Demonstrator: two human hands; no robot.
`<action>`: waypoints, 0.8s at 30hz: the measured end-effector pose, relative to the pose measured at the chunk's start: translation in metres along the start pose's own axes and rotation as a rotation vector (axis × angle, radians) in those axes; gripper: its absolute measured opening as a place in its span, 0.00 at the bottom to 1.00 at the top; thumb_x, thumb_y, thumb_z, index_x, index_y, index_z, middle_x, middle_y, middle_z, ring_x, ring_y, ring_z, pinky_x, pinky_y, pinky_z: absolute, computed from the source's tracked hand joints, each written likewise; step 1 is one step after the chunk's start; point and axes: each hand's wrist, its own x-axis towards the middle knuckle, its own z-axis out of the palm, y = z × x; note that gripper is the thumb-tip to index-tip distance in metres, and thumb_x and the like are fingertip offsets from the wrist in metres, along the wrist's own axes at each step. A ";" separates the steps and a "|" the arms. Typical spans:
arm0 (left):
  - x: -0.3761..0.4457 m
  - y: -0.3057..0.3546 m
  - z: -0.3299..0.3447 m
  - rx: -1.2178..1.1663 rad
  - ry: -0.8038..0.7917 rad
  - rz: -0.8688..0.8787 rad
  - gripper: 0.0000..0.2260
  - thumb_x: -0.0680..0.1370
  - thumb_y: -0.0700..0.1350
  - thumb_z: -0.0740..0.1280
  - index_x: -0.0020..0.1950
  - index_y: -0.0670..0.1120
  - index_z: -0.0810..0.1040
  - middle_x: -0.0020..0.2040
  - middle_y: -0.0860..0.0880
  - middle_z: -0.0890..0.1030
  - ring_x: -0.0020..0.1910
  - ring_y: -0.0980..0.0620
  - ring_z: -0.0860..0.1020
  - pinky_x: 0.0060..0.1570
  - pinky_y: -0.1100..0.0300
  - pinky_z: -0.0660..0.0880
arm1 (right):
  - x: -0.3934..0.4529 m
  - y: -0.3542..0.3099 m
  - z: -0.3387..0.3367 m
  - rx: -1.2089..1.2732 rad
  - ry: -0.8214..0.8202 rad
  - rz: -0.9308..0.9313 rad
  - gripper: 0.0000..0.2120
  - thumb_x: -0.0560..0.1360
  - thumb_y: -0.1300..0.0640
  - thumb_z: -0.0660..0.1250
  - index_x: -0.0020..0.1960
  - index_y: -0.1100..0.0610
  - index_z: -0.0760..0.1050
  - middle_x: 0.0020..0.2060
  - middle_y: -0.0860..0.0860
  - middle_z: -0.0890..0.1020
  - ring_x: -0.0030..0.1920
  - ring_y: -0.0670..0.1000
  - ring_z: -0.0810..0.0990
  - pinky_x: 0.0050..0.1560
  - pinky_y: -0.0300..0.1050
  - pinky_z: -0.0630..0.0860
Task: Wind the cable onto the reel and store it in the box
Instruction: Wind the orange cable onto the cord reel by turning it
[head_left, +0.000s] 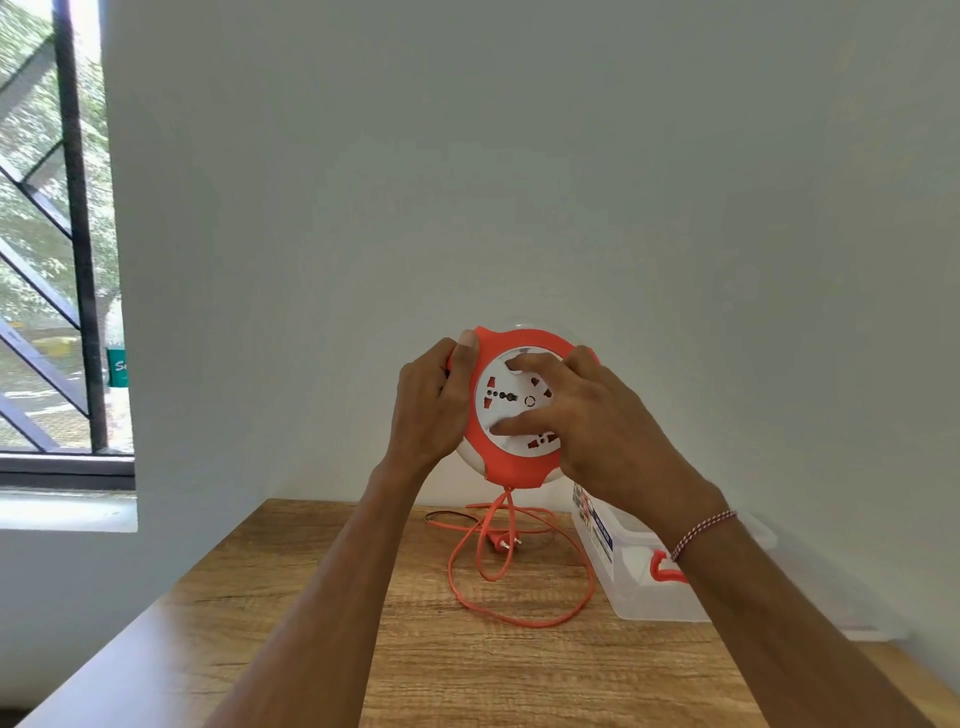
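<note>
I hold a round orange and white cable reel up in the air above the table, its socket face toward me. My left hand grips the reel's left rim, thumb on top. My right hand lies over the white socket disc with its fingers spread and pressing on it. An orange cable hangs from the reel's bottom and lies in loose loops on the table, with its plug among them. A clear plastic box with a red latch stands at the right, partly hidden by my right forearm.
The wooden table stands against a white wall. A window with a black frame and grille is at the left. The box's lid seems to lie beside it at the right edge.
</note>
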 end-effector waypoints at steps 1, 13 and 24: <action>0.000 0.000 0.000 0.005 -0.004 0.002 0.24 0.82 0.58 0.54 0.46 0.41 0.80 0.38 0.47 0.84 0.34 0.50 0.83 0.37 0.48 0.83 | 0.000 -0.001 0.000 -0.029 0.002 0.007 0.29 0.62 0.53 0.81 0.60 0.39 0.79 0.69 0.51 0.72 0.62 0.58 0.69 0.56 0.55 0.75; -0.001 0.002 0.002 -0.007 0.017 0.029 0.24 0.83 0.58 0.55 0.44 0.42 0.79 0.36 0.47 0.84 0.32 0.52 0.83 0.32 0.54 0.81 | -0.002 -0.006 0.013 0.021 0.197 0.212 0.30 0.67 0.43 0.74 0.67 0.41 0.73 0.55 0.58 0.80 0.52 0.58 0.79 0.52 0.55 0.77; 0.001 -0.001 0.005 0.027 0.009 0.056 0.23 0.83 0.58 0.55 0.38 0.45 0.75 0.31 0.51 0.79 0.30 0.54 0.79 0.29 0.67 0.73 | -0.003 -0.014 0.020 0.142 0.313 0.340 0.33 0.68 0.33 0.69 0.67 0.49 0.76 0.51 0.54 0.85 0.45 0.55 0.84 0.49 0.50 0.80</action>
